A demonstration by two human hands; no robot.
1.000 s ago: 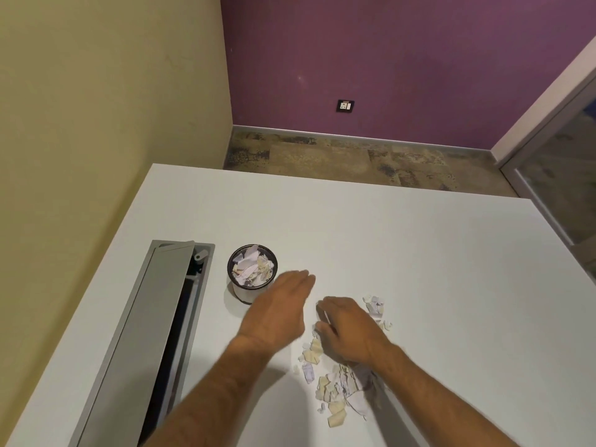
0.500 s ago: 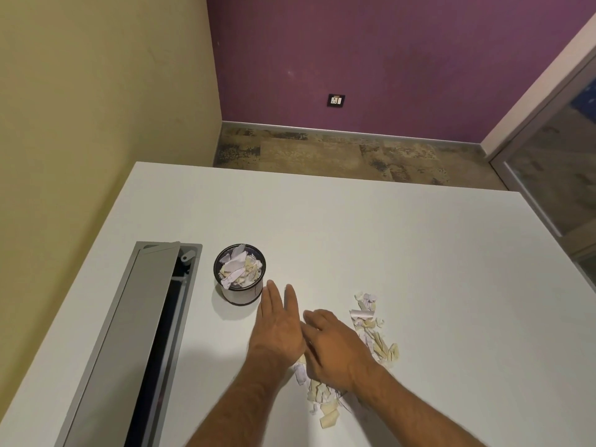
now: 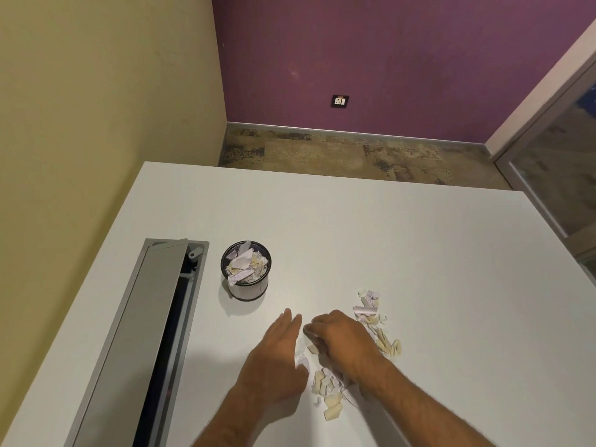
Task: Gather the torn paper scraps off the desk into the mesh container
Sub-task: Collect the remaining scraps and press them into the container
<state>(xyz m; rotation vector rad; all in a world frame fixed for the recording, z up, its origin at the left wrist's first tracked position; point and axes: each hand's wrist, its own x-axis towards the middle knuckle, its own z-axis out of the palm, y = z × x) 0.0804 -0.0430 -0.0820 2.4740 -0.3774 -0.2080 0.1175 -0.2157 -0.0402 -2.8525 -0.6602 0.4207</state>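
Torn paper scraps, white and cream, lie scattered on the white desk in front of me. My right hand rests palm down over the middle of the pile with its fingers curled onto some scraps. My left hand lies flat beside it, fingers together, edge against the pile. More scraps lie between and below both hands. The black mesh container stands up and to the left of my hands, filled with paper pieces.
A long grey cable tray with a raised lid runs along the desk's left side. A yellow wall borders the left, the desk's far edge drops to a patterned floor, and a glass door stands at the right.
My left hand came back from near the container to the pile's left side, flat on the desk. My right hand stayed on the scraps, curling inward. The view shifted slightly.
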